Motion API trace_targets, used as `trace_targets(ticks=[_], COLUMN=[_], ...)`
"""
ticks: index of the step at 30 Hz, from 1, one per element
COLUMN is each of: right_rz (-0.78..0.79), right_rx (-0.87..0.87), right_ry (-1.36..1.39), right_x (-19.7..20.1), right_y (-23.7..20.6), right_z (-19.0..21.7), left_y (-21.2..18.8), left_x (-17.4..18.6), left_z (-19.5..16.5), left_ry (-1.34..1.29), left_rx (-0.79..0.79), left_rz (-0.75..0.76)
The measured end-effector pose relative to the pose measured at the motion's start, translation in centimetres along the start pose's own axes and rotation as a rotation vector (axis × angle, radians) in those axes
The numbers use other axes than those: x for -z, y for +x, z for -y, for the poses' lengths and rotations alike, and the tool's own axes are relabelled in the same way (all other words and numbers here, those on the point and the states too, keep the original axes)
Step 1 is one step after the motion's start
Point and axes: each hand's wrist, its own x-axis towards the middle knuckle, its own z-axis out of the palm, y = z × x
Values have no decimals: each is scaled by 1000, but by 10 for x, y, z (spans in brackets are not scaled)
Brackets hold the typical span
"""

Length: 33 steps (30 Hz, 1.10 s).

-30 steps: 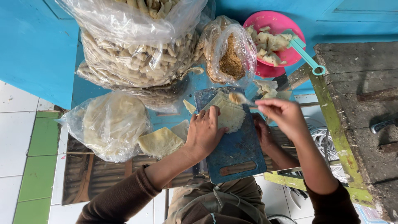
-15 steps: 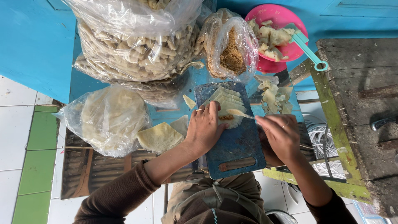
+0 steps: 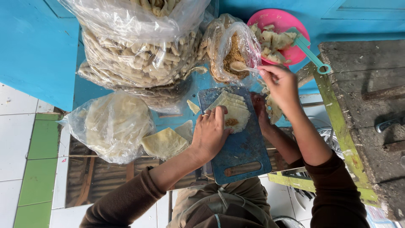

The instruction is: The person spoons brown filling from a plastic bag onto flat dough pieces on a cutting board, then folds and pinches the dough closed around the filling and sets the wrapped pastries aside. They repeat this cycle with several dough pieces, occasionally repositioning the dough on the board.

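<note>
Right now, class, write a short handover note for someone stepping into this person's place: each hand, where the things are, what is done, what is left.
Left hand: pressing flat on the fanned stack of thin wrappers on the blue cutting board.
Right hand: holding a spoon, its bowl in the open bag of brown crumbly filling.
Nearby: pink bowl of folded pieces, bag of spare wrappers, big bag of rolled pieces.
Done: a dab of filling sits on the top wrapper.
Left: that wrapper is not yet folded; the stack beneath is unfilled.

Blue table [image 3: 38, 50], cutting board [image 3: 244, 152], plastic bags [image 3: 139, 46], perhaps wrappers [image 3: 164, 142]
</note>
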Motion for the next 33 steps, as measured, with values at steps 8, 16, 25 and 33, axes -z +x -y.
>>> trace_targets(ticks=[8, 16, 25, 33], right_rz=[428, 464, 451, 368], right_rx=[131, 95, 58, 94], right_ry=[-191, -149, 325, 102], right_x=[2, -9, -16, -21], right_y=[-49, -67, -76, -79], right_z=[-17, -29, -35, -30], left_y=[1, 1, -1, -1], left_x=[10, 16, 11, 11], left_z=[-10, 4, 8, 3], left_ry=[75, 102, 189, 259], left_rx=[-15, -151, -189, -209], left_rz=[111, 71, 91, 100])
